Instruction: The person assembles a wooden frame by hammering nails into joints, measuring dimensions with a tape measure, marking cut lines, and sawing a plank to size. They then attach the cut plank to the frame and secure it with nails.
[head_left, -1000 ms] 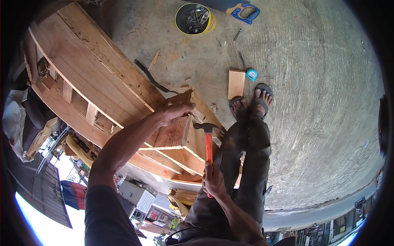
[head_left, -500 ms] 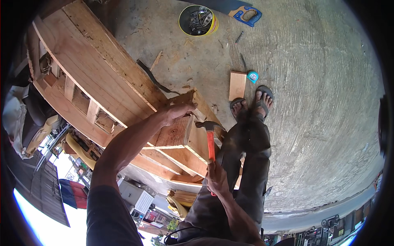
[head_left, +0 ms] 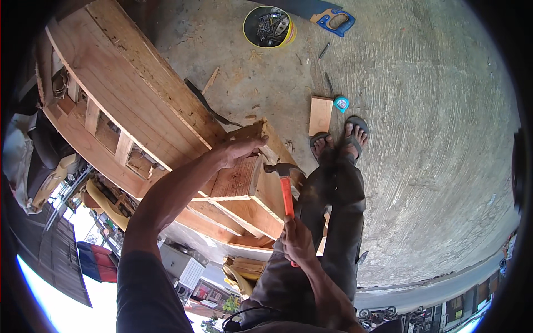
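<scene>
A claw hammer [head_left: 287, 198] with an orange-red handle and dark head is in my right hand [head_left: 298, 242], which is closed round the lower handle. Its head lies close against the end of the wooden frame [head_left: 236, 178], just below my left hand. My left hand [head_left: 243, 150] is closed over the upper corner of that frame, by a short wooden board [head_left: 273, 145] at its end. The fingertips partly hide behind the wood, and whether a nail is there I cannot make out.
Long planks [head_left: 127, 89] of the frame stretch to the upper left. On the concrete floor [head_left: 422, 144] lie a wood block [head_left: 321, 115], a teal tape measure [head_left: 341, 104], a pen-like tool [head_left: 325, 50] and a blue-handled saw [head_left: 336, 22]. A yellow bucket [head_left: 292, 34] holds metal hardware.
The hammer and my right hand have shifted slightly to the right, the handle tilting a little. My left hand stays on the frame's corner.
</scene>
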Motion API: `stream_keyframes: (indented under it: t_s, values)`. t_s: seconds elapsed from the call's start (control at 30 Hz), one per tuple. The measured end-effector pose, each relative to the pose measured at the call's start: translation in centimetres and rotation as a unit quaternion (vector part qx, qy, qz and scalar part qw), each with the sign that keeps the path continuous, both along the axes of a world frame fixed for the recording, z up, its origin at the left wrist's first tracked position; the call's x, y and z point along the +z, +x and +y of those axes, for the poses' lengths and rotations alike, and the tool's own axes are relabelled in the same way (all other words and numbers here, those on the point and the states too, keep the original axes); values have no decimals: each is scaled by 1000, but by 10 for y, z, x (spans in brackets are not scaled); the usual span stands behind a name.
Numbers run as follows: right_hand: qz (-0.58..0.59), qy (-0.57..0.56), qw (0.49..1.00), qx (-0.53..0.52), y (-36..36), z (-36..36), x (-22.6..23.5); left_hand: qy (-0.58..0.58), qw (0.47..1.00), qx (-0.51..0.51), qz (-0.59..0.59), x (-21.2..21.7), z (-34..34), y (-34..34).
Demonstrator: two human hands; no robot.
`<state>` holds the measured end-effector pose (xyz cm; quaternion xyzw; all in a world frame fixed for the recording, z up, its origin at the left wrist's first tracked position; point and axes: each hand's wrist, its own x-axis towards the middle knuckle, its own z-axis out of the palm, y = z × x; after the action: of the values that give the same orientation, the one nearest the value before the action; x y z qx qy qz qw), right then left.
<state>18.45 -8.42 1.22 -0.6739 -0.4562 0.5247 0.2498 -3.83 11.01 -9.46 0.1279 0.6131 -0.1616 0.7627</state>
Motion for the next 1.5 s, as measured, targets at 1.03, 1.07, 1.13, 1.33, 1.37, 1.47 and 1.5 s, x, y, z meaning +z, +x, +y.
stream_keyframes:
  t_s: [1.03, 1.07, 1.13, 1.33, 1.37, 1.47, 1.5]
  values:
    - [153, -247, 953, -89, -10, 34, 22, -3, 993, -100, 67, 30, 33, 27]
    - [74, -151, 984, 62, 0, 30, 22, 5, 994, -84, 75, 30, 24, 21]
    - [291, -530, 794, -64, 40, 68, 28, 17, 995, -57, 85, 23, 0, 7]
    - [250, -530, 790, -183, 10, 77, 51, 10, 996, -67, 61, 19, 16, 9]
    - [257, -560, 777, -131, 32, 70, 53, 21, 995, -77, 64, 26, 5, 10]
    - [197, -561, 799, -84, 78, 93, 57, 70, 973, -214, 47, 22, -3, 10]
    - [164, -550, 810, -115, 83, 108, 61, 100, 946, -301, 65, 28, -4, 13]
